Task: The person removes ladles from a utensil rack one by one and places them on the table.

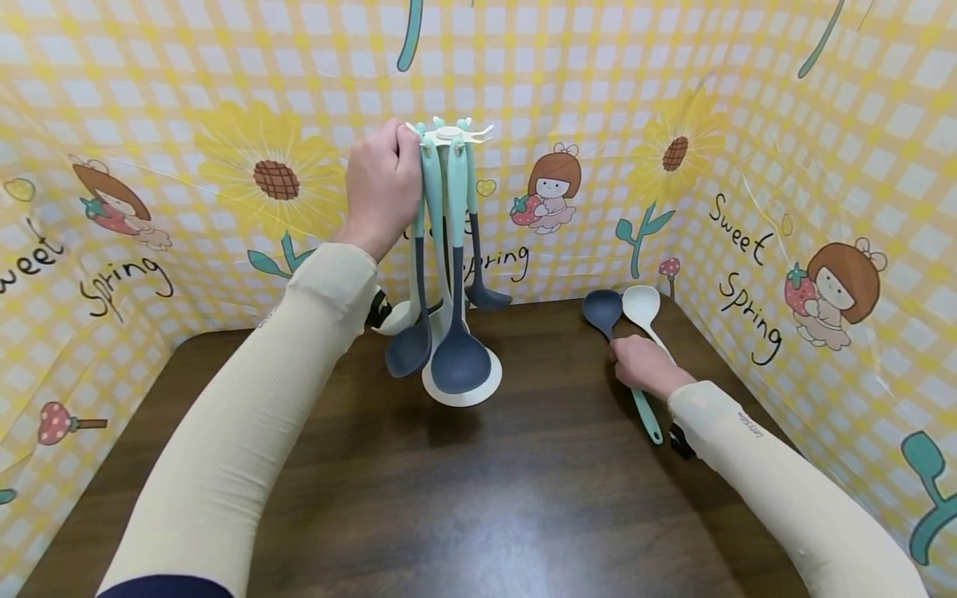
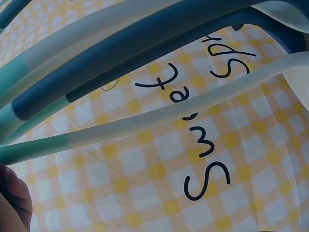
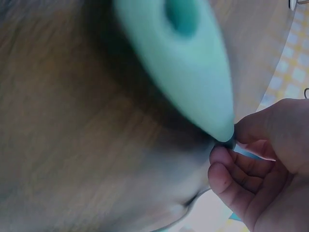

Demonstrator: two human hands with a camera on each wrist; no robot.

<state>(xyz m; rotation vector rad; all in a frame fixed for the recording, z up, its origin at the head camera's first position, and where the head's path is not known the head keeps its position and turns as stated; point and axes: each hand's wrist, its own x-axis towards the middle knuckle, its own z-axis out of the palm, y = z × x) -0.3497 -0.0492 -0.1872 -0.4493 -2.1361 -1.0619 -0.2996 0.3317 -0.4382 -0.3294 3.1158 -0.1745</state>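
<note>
Curled fingers of my left hand (image 1: 386, 178) grip the white utensil rack (image 1: 449, 133) by its hooks, beside the handles. Several utensils with mint-green handles hang there, including a navy ladle (image 1: 459, 361) in front. In the left wrist view, a finger of the left hand (image 2: 17, 200) shows close under the mint handle of a white utensil (image 2: 145, 116). At the right, my right hand (image 1: 641, 364) pinches another navy ladle (image 1: 602, 309) by its dark stem. Its mint handle (image 3: 188, 72) points toward the right wrist camera, its hanging hole visible.
A white ladle (image 1: 641, 305) lies on the brown table (image 1: 478, 490) just right of the held one. The rack's round white base (image 1: 486, 390) stands on the table. Yellow checked cloth (image 1: 598, 50) with printed figures walls the back and sides.
</note>
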